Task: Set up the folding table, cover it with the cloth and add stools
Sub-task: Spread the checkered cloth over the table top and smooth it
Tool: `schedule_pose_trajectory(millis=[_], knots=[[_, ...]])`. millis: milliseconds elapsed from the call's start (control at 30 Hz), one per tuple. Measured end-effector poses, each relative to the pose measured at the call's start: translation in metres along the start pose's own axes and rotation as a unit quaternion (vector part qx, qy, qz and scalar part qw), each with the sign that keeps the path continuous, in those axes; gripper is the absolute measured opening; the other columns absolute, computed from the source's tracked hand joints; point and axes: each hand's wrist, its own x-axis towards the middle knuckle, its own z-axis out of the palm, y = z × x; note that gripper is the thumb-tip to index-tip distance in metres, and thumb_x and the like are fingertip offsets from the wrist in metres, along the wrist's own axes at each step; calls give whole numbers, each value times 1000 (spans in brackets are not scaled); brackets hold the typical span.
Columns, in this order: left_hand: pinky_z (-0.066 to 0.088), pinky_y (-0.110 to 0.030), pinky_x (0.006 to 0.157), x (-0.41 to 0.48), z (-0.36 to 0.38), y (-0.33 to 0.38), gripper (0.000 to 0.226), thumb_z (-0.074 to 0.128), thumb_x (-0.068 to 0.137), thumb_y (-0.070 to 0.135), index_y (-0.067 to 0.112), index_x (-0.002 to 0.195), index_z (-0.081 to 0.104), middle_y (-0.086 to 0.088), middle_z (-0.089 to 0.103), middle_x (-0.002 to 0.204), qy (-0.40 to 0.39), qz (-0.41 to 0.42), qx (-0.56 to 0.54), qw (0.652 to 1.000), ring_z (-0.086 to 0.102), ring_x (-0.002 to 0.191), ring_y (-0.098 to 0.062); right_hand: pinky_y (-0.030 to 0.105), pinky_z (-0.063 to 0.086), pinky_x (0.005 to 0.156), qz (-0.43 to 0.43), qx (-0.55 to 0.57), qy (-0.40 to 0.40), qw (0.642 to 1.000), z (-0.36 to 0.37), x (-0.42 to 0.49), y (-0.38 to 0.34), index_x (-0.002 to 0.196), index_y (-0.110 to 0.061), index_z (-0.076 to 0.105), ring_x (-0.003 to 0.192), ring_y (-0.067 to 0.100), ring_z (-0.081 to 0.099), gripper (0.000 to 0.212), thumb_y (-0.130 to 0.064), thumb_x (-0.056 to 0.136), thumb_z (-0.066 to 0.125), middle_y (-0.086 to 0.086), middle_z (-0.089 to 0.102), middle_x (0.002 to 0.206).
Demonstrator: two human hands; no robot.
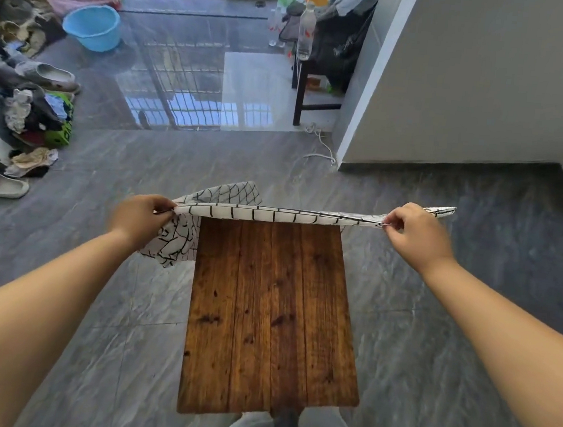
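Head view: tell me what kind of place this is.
Probably a lived-in home, near a balcony door: slippers and a clothes pile on the tiled floor, a blue wash basin, bottles by a chair.

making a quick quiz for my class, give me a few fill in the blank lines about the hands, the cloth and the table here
1. The checked cloth is stretched between the left hand and the ____ hand.
2. The bare table top is made of ____.
3. The cloth is held over the table's ____ edge, away from the person.
4. The basin on the floor is coloured ____.

Missing words: right; wood; far; blue
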Motion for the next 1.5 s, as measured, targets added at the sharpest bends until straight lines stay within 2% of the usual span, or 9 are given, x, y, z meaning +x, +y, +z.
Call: schedule_pose_trajectory(millis=[133, 333, 500, 633, 833, 933, 1133, 1300, 1500], knots=[[41, -30, 66, -32, 11, -4, 22, 65, 88, 30, 23, 108, 71, -5, 72, 104, -18, -1, -7, 1000, 64, 94, -24, 35, 47, 66, 19, 9, -5, 1000, 11, -32, 8, 77, -16, 70, 80, 27, 61, 7, -10, 80, 67, 5, 62, 83], [46, -32, 72, -93, 28, -20, 28, 63, 90, 28, 24, 117, 67, -5, 71, 107, -31, 0, 23, 999, 65, 98, -23, 37, 46, 73, 44, 46, -14, 998, 30, -79, 27, 78, -10, 70, 83, 30, 60, 9, -1, 77, 67, 12, 65, 84], [44, -32, 66, -152, 46, -46, 17, 62, 90, 26, 21, 104, 72, -4, 73, 98, -28, -5, 102, 994, 63, 94, -25, 37, 47, 73, 47, 41, -40, 997, 53, -118, 51, 80, -10, 71, 83, 30, 60, 9, -3, 78, 66, 12, 65, 86], [43, -38, 74, -195, 63, -60, 12, 62, 89, 25, 22, 94, 73, -5, 72, 94, -2, -27, 151, 988, 62, 92, -30, 32, 43, 67, 44, 30, -59, 997, 71, -149, 71, 80, -15, 70, 84, 28, 60, 10, -6, 80, 64, 7, 63, 86], [42, -40, 79, -236, 96, -78, 15, 56, 92, 24, 21, 96, 70, -8, 71, 100, 3, -75, 178, 981, 62, 94, -34, 32, 41, 65, 54, -4, -82, 995, 95, -185, 80, 85, -14, 69, 87, 32, 61, 10, -8, 82, 62, 9, 64, 91], [44, -39, 76, -249, 114, -86, 16, 53, 93, 23, 20, 98, 68, -7, 69, 105, -7, -85, 169, 982, 62, 94, -34, 33, 43, 64, 57, -17, -109, 992, 112, -204, 80, 84, -18, 67, 86, 31, 61, 10, -11, 82, 60, 7, 64, 90], [45, -39, 73, -270, 155, -110, 19, 46, 94, 20, 16, 100, 63, -10, 65, 108, -43, -86, 166, 982, 61, 91, -36, 32, 38, 63, 58, -61, -179, 980, 155, -244, 69, 89, -15, 65, 88, 31, 58, 15, -8, 85, 53, 7, 60, 99], [36, -36, 66, -286, 188, -144, 17, 42, 95, 12, 13, 100, 58, -12, 62, 109, -88, -77, 196, 974, 59, 85, -37, 31, 37, 64, 90, -82, -209, 970, 196, -269, 74, 89, -15, 63, 90, 33, 57, 13, -8, 85, 52, 9, 61, 100], [41, -40, 67, -291, 226, -187, 14, 39, 95, 9, 14, 96, 52, -13, 58, 106, -120, -107, 190, 969, 54, 81, -35, 32, 38, 63, 127, -111, -230, 959, 244, -288, 97, 83, -18, 57, 86, 34, 57, 12, -7, 83, 51, 9, 61, 99]])
